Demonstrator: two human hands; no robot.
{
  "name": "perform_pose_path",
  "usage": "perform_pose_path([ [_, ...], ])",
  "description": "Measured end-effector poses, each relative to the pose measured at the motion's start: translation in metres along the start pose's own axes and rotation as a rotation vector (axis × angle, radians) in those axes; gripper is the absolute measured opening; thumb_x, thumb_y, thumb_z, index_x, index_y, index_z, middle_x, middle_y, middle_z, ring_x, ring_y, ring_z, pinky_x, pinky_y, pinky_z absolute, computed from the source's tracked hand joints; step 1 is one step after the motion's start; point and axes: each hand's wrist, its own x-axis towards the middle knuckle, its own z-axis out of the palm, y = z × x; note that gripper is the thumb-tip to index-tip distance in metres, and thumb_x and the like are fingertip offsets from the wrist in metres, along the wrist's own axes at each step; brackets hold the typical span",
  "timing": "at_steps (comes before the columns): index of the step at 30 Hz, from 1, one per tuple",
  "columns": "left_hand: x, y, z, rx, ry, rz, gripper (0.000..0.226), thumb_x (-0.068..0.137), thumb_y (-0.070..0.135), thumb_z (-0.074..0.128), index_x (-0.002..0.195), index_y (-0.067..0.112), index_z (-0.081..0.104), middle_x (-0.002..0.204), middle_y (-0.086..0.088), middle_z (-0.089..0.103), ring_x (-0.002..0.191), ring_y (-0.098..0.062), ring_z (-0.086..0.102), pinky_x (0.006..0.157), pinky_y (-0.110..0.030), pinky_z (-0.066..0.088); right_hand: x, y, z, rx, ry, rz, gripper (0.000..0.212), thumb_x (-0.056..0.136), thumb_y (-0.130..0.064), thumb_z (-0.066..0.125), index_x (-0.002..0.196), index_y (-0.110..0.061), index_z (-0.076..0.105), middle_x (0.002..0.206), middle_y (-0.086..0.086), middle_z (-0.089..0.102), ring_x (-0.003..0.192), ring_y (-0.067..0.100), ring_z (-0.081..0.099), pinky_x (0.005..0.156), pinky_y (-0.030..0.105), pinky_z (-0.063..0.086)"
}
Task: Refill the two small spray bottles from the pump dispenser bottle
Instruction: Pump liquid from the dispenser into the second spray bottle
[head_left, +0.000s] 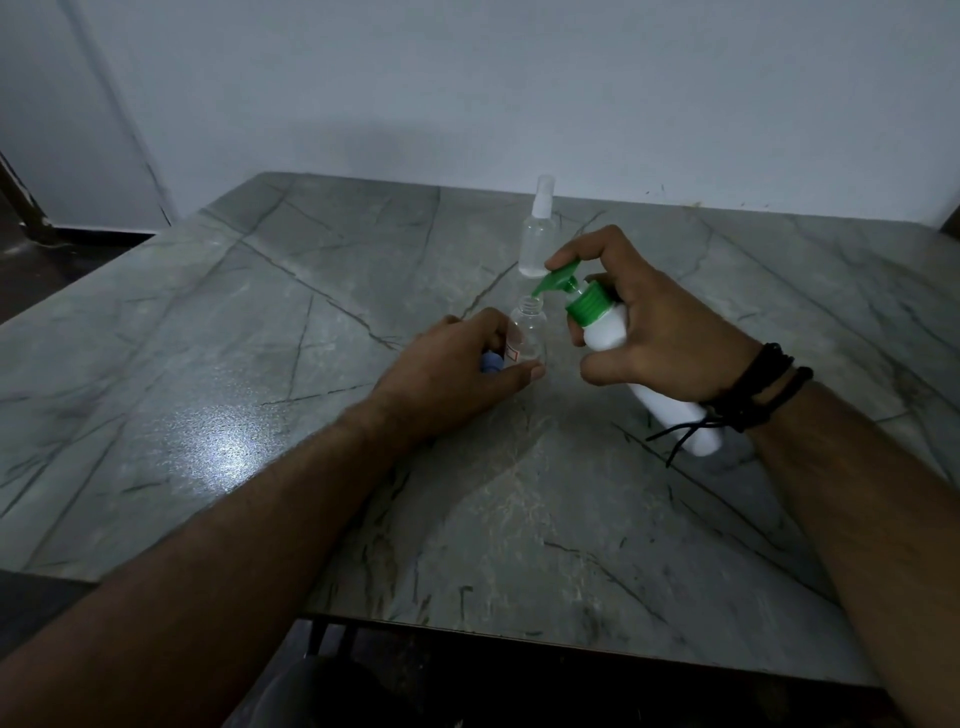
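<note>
Right hand grip: Your right hand (660, 332) is wrapped around the white pump bottle (644, 374), fingers curled on its neck and one finger laid over the green pump head (558, 278), so you can press without changing hold.
Pump bottle tilt: You hold it leaning up toward the left, base low at centre right of the frame, which brings the green spout down just over the open bottle's mouth.
Left hand grip: Your left hand (452, 364) clasps the small open bottle (524, 335) from the left, thumb in front, fingers behind, steadying it upright on the table (208, 364). A blue thing (127, 361) shows under your fingers; probably its removed sprayer, but you cannot tell.
Fill level: The open bottle looks nearly empty, so I judge this refill barely begun.
Second spray bottle: It (537, 234) stands capped just behind, upper centre of the frame, close to your right fingers; it looks mostly empty too.
In the way: The spout and mouth are narrow; a slight drift would spill onto the table. Your black wristbands (753, 387) dangle a cord near the pump bottle's base.
</note>
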Motion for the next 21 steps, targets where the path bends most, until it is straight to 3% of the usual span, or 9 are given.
perform_pose_path([
  [15, 0.0001, -0.0001, 0.0001, 0.021, 0.014, -0.002, 0.038, 0.086, 0.052, 0.062, 0.112, 0.028, 0.051, 0.092, 0.014, 0.049, 0.078, -0.001, 0.046, 0.062, -0.014, 0.035, -0.0008, 0.0013, -0.0006, 0.008, 0.015, 0.001, 0.079, 0.064, -0.012, 0.073, 0.132, -0.037, 0.041, 0.082, 0.004, 0.064, 0.074, 0.025, 0.064, 0.074, 0.049, 0.054],
  [21, 0.0003, -0.0009, 0.0008, 0.016, 0.014, 0.004, 0.037, 0.086, 0.052, 0.061, 0.112, 0.028, 0.051, 0.086, 0.017, 0.047, 0.076, 0.003, 0.046, 0.061, -0.013, 0.035, 0.0000, 0.0013, -0.0012, 0.007, 0.012, -0.001, 0.075, 0.065, -0.012, 0.071, 0.128, -0.037, 0.041, 0.083, 0.005, 0.064, 0.075, 0.028, 0.064, 0.073, 0.050, 0.055],
])
